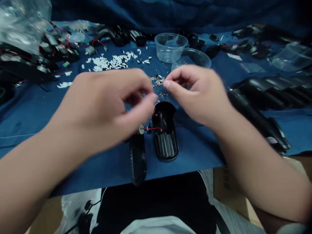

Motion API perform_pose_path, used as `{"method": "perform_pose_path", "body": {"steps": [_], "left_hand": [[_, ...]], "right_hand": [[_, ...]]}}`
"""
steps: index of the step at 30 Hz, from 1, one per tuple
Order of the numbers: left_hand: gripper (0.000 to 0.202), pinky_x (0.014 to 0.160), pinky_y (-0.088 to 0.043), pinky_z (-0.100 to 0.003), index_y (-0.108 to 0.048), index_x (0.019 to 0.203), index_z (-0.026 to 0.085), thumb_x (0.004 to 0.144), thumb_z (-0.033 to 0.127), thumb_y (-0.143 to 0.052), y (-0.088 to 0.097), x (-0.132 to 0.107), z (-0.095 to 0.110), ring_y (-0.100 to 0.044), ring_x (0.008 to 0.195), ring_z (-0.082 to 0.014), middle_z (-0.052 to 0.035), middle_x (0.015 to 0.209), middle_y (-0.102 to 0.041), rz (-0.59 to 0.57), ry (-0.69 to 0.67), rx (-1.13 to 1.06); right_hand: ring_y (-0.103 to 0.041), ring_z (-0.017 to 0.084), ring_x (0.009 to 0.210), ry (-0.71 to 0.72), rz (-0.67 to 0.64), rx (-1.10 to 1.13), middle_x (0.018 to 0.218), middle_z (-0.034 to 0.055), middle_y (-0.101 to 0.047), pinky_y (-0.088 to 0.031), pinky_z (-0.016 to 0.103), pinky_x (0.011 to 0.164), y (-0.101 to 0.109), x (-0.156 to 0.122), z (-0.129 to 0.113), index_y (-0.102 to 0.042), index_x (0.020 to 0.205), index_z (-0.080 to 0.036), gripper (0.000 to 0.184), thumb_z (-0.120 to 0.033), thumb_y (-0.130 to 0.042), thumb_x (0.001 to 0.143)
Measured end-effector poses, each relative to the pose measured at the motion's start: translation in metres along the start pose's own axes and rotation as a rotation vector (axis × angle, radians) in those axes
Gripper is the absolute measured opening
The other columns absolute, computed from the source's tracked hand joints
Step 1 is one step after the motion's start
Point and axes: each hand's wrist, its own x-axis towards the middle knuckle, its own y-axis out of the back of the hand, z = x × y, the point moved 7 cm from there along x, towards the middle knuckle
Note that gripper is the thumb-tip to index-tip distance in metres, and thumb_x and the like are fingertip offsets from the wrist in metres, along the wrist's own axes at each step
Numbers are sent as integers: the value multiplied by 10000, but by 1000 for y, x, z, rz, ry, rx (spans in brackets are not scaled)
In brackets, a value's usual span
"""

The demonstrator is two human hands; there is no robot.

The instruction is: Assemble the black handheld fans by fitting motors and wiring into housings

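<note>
- One black housing shell [167, 146] lies open side up at the centre of the frame, glossy, long and round-ended; its lower half is lined with shiny parallel ribs, its upper half is a smooth dark hollow.
- Thin red wire [154, 128] runs from the shell leftward to a small pale disc [141, 129].
- Just left of the shell lies a narrow black piece [138, 159] with rounded ends, reaching the cloth's front edge.
- The left hand [104, 100], blurred, hangs left of centre with curled fingers, thumb and forefinger tips near each other; I cannot tell whether they grip anything.
- The right hand [197, 91], right of centre, has thumb and forefinger tips together beside the screws [156, 80]; anything between them is too small to tell.
- These screws form a loose, tiny metallic scatter above the shell.
- Flat white slips [110, 62] are strewn across the upper left of centre.
- Two clear, round plastic tubs [162, 50] stand at the upper centre.
- Silvery motors [52, 40] with tangled red wires crowd the upper left, near crinkled clear film [21, 24].
- Glossy black shells [273, 92] line up at the right.
- Dark blue cloth [197, 152], faintly creased, lies under everything here.
</note>
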Motion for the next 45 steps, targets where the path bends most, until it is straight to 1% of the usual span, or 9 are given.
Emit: {"method": "perform_pose_path", "body": {"steps": [3, 5, 10, 17, 23, 27, 33, 39, 45], "left_hand": [[395, 703, -470, -296, -764, 1081, 194, 1006, 581, -728, 0, 21, -55, -615, 791, -152, 8, 923, -729, -16, 168, -121], [463, 725, -479, -290, -775, 1115, 204, 998, 650, -732, -19, 20, -72, -637, 834, -171, -2, 948, -753, -174, 246, -244], [455, 717, -422, -280, -799, 958, 231, 1010, 677, -726, -33, 8, -71, -614, 790, -170, 15, 842, -750, -311, 299, -204], [477, 765, -504, -298, -877, 1021, 230, 969, 694, -779, -36, 2, -74, -720, 931, -227, -45, 986, -820, -446, 310, -288], [399, 966, -567, -335, -775, 810, 204, 1004, 549, -818, -23, 8, -63, -719, 1028, -205, -51, 1078, -786, -243, 152, -513], [361, 1006, -572, -317, -806, 848, 225, 1055, 521, -813, -12, 8, -53, -713, 1072, -192, -41, 1129, -783, -130, 52, -566], [351, 1058, -576, -349, -835, 921, 243, 1090, 546, -777, -12, 2, -37, -739, 1065, -208, -44, 1095, -803, -53, -37, -522], [251, 987, -595, -319, -838, 968, 238, 1115, 427, -762, -11, 1, -33, -761, 1031, -187, -34, 1074, -817, -20, -183, -469], [181, 958, -568, -234, -807, 1028, 176, 1134, 305, -739, -5, 0, -31, -744, 1002, -125, -28, 1064, -800, 104, -347, -299]], "right_hand": [[-684, 163, 881, 49, -85, 64, 1016, 35, -796, -493, 292, 760, -14, -6, 11, -835, 1031, -199, 204, -387, -770, 1077], [-718, 187, 981, 106, -184, 80, 1126, 40, -803, -524, 308, 812, -21, -14, 11, -832, 1107, -214, 268, -473, -781, 1067], [-735, 215, 1064, 213, -323, -8, 1173, 48, -810, -541, 354, 919, -29, -23, 9, -815, 1179, -229, 174, -329, -774, 1042], [-716, 199, 937, 216, -307, -40, 1038, 51, -787, -520, 347, 829, -33, -20, 12, -776, 1023, -214, 95, -221, -682, 1036], [-694, 185, 935, 179, -373, 38, 1056, 50, -775, -503, 327, 798, -32, -21, 13, -808, 1065, -220, 166, -330, -684, 1060], [-737, 217, 1055, 169, -325, 128, 1136, 60, -806, -555, 377, 925, -31, -19, 12, -838, 1118, -243, 244, -452, -716, 1096], [-735, 228, 1107, 359, -127, 109, 1167, 70, -784, -582, 417, 994, -27, -23, -3, -851, 1232, -267, 212, -332, -827, 1032], [-682, 138, 925, 552, -53, 29, 991, 12, -752, -529, 335, 881, -24, -30, -15, -859, 1089, -241, 72, -206, -806, 1056], [-702, 93, 937, 570, -132, 83, 1026, 5, -753, -551, 231, 829, -19, -33, -20, -854, 1058, -203, 52, -160, -841, 1032]]}}
